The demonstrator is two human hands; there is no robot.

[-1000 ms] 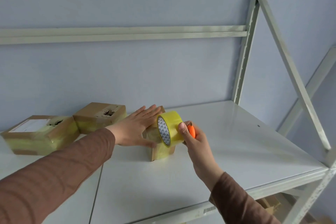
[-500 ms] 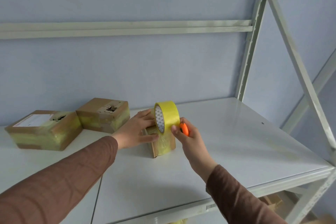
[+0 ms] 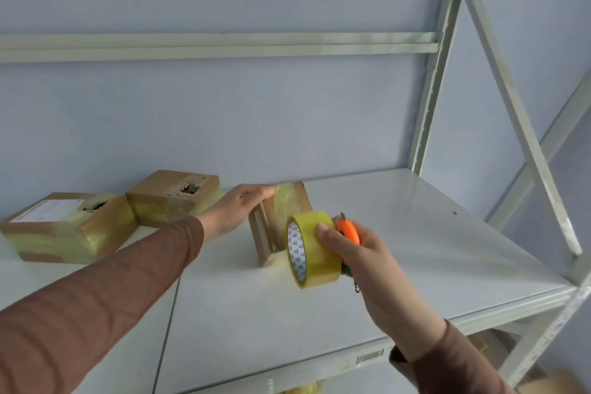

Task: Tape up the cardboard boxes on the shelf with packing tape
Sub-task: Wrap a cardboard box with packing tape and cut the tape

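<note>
A small cardboard box (image 3: 281, 217) stands on the white shelf (image 3: 415, 249), wrapped partly in clear yellowish tape. My left hand (image 3: 238, 209) lies on its top and far-left side, fingers fairly straight, steadying it. My right hand (image 3: 355, 249) grips a roll of yellow packing tape (image 3: 311, 248) together with an orange cutter (image 3: 349, 230). The roll hangs just in front of the box's lower right corner, and a stretch of tape runs from it to the box.
Two more taped cardboard boxes sit at the left: a flat one with a white label (image 3: 67, 227) and a smaller one (image 3: 174, 197) behind it. The rack's upright (image 3: 431, 89) and diagonal brace (image 3: 518, 112) rise at the right. More cardboard shows below the shelf.
My right hand has brought the tape roll down from above the box to its lower front. My left hand slid back along the box top.
</note>
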